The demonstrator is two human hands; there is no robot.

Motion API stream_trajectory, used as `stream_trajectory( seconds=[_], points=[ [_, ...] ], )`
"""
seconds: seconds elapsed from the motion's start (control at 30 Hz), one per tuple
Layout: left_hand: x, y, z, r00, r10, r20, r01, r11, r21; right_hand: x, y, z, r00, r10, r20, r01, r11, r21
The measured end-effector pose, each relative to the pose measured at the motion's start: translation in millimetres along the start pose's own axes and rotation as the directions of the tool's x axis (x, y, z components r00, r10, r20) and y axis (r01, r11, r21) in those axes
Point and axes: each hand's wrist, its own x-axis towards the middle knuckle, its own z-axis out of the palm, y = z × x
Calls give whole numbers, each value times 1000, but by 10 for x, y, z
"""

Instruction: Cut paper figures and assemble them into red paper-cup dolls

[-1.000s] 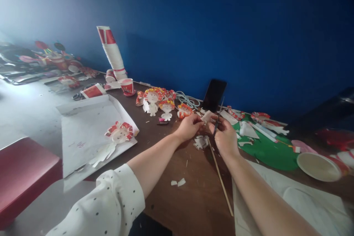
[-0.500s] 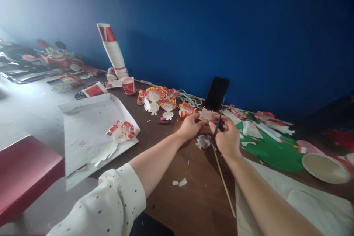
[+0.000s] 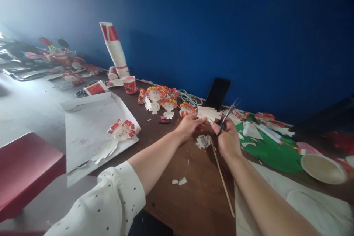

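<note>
My left hand (image 3: 189, 127) pinches the lower edge of a white paper cut-out (image 3: 207, 112), which stands out beyond my fingertips, between my two hands and a little ahead of them. My right hand (image 3: 228, 140) is closed around the dark handles of a pair of scissors (image 3: 227, 116), blades pointing up and away, to the right of the paper; I cannot tell whether any right-hand finger also touches it.

The paper's far edge has notches and narrow points, so I judge that good scissor work here means small snips with the tips, turning the paper with my left hand rather than twisting my right wrist. A pinch close to the cut should stop the thin sheet bending, provided my left thumb stays clear of the blades.

Just below my hands, a crumpled paper piece (image 3: 203, 141) and a wooden stick (image 3: 222, 179) lie on the surface (image 3: 166, 206); holding the paper above them seems wise, since either could snag it.
</note>
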Motion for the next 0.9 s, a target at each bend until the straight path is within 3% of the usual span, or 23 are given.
stream_trajectory(
  seconds=[0.13, 0.47, 0.63, 0.9],
  points=[
    [-4, -18, 5, 999, 3, 38, -3, 1000, 3, -49, -68, 56, 996, -46, 77, 40, 996, 79],
    [-10, -37, -31, 991, -28, 128, 24, 999, 29, -85, -161, 72, 992, -123, -7, 122, 988, -100],
    [-14, -43, -14, 994, -41, 105, 34, 997, 75, -72, -188, 67, 987, -162, 1, 158, 965, -209],
    [-1, -64, -18, 995, -35, 96, 29, 998, 64, -86, -190, 63, 987, -158, 8, 156, 963, -222]
  ],
)
